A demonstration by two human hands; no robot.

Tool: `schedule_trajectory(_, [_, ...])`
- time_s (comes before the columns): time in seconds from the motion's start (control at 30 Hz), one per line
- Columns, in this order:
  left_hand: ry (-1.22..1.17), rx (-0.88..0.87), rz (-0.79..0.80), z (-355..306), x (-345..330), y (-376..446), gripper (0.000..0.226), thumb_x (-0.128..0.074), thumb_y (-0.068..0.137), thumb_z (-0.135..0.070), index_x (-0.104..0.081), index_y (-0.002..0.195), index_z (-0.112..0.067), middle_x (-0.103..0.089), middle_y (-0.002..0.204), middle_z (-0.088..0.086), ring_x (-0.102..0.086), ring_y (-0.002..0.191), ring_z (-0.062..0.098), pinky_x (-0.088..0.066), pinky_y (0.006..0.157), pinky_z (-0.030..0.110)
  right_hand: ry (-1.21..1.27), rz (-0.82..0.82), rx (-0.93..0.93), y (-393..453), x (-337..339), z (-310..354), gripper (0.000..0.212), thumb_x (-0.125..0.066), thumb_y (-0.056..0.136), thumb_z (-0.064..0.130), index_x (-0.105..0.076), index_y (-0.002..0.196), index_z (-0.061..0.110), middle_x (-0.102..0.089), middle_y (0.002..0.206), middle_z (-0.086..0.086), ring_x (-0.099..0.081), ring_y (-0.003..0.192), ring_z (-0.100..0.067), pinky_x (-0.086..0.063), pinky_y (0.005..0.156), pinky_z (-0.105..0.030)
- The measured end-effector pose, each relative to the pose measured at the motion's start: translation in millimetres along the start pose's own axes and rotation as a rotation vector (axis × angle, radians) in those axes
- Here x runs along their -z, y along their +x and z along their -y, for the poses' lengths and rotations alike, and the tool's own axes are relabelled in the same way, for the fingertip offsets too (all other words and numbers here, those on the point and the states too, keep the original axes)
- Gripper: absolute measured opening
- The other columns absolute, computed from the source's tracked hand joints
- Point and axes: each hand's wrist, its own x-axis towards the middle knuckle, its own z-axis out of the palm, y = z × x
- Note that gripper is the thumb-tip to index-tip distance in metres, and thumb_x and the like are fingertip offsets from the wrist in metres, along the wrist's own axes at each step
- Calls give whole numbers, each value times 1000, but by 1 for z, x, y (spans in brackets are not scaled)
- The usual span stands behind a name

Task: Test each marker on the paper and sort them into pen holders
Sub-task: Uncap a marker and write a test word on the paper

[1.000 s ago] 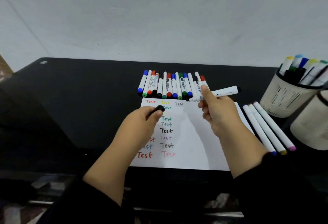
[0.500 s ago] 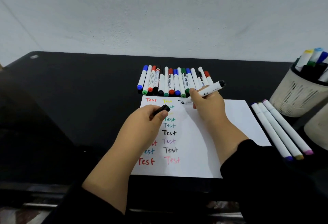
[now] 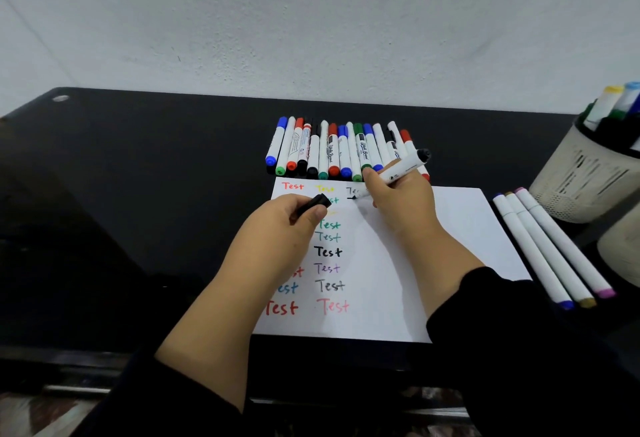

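A white paper (image 3: pixel 460 229) lies on the black table, covered with "Test" written in several colours. My right hand (image 3: pixel 401 204) grips a white marker (image 3: pixel 403 168) with its black tip touching the paper near the top, beside a half-hidden grey "Test". My left hand (image 3: pixel 277 232) pinches the marker's black cap (image 3: pixel 313 204) above the paper's left part. A row of several capped whiteboard markers (image 3: pixel 332 149) lies just beyond the paper. Three long white markers (image 3: pixel 550 246) lie to the right of the paper.
A cream pen holder (image 3: pixel 575 187) with several coloured markers stands at the right edge. A second cream holder (image 3: pixel 623 246) sits nearer, partly cut off. The table's left part (image 3: pixel 138 194) is bare black surface. A white wall rises behind.
My right hand turned the marker from held up sideways to tip down and brought it to the paper's top. My left hand kept holding the cap and barely moved.
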Motion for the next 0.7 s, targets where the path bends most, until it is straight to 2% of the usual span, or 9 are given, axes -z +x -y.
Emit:
schedule_trajectory(0.1, [-12, 1, -1, 0, 0, -1, 29, -45, 94, -43, -57, 117, -29, -53, 78, -15, -49, 70, 1, -34, 53, 21, 46, -22, -6, 1, 1, 0, 25, -61, 91, 26, -58, 78, 5, -53, 60, 2, -49, 54, -6, -36, 45, -8])
schedule_trajectory(0.2, [-9, 0, 0, 0, 0, -1, 29, -45, 94, -44, -57, 117, -29, -53, 77, -15, -49, 68, 1, -33, 52, 21, 10, 4, 1, -1, 0, 1, 26, -61, 90, 28, -59, 80, 4, -54, 62, -1, -49, 55, -9, -39, 50, -16])
schedule_trajectory(0.3, [-10, -4, -1, -1, 0, -2, 30, -45, 94, -44, -57, 117, -29, -53, 76, -15, -48, 67, 1, -33, 52, 21, 47, 9, -18, -2, 1, 2, 23, -61, 90, 24, -53, 72, 11, -52, 62, 2, -48, 56, -7, -39, 54, -19])
schedule_trajectory(0.4, [-7, -9, 1, -2, 0, -1, 31, -45, 94, -44, -57, 118, -29, -52, 77, -15, -48, 67, 1, -33, 52, 21, 64, -23, -15, -3, 3, 2, 28, -60, 90, 21, -48, 66, 14, -50, 59, 4, -46, 54, -6, -38, 50, -15])
schedule_trajectory(0.7, [-29, -16, 4, -2, 1, -3, 27, -46, 94, -44, -58, 114, -32, -55, 78, -14, -51, 70, 1, -35, 53, 21, 42, -35, 11, -3, 4, 2, 26, -59, 91, 21, -50, 70, 8, -47, 58, 1, -43, 52, -8, -32, 42, -9])
